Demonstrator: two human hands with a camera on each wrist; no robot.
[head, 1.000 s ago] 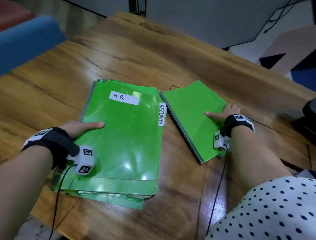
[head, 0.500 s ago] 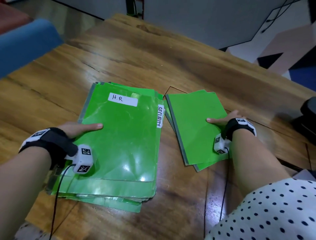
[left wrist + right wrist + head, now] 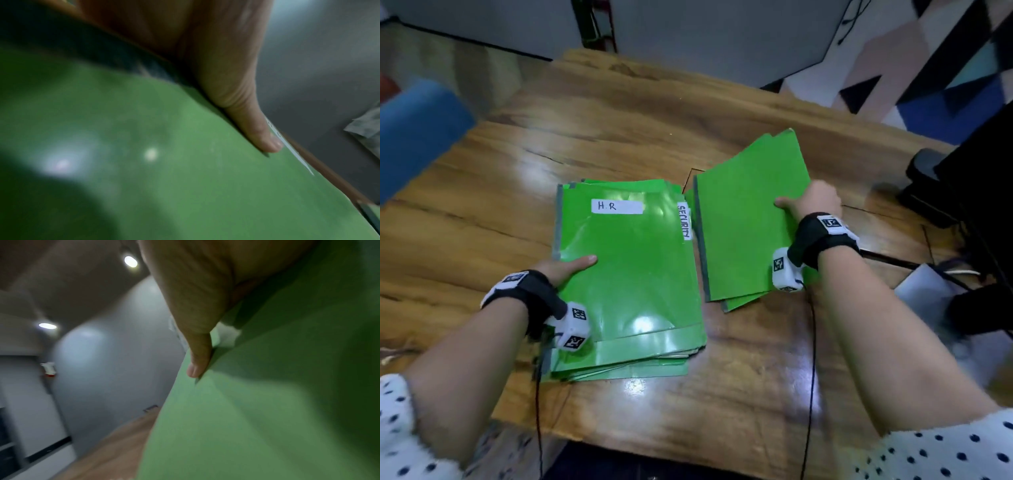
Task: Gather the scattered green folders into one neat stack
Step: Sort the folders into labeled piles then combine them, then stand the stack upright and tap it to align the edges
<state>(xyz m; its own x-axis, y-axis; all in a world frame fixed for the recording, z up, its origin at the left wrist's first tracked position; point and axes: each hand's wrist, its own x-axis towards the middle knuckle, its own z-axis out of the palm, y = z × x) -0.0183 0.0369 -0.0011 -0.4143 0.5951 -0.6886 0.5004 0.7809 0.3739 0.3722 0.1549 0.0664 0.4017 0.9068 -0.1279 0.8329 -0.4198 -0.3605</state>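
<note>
A stack of green folders [image 3: 633,274] lies on the wooden table [image 3: 619,137], with an "H.R" label on the top one and a "SECURITY" tab sticking out at its right edge. My left hand [image 3: 565,267] holds the stack's left edge, thumb [image 3: 246,113] flat on the top cover [image 3: 185,178] and fingers hidden beneath. To the right, my right hand [image 3: 808,204] grips two more green folders [image 3: 739,233] by their right edge. They are raised and tilted, and their left edge is close to the stack. The thumb [image 3: 197,345] presses on their cover [image 3: 267,402].
A blue padded seat [image 3: 414,137] stands off the table's left side. A black object [image 3: 935,185] and a grey flat item [image 3: 928,291] with cables sit at the right edge. Bare wood stretches behind the folders.
My right hand has picked up the two folders on the right, turned them more parallel to the stack and raised them. My left hand has stayed on the stack.
</note>
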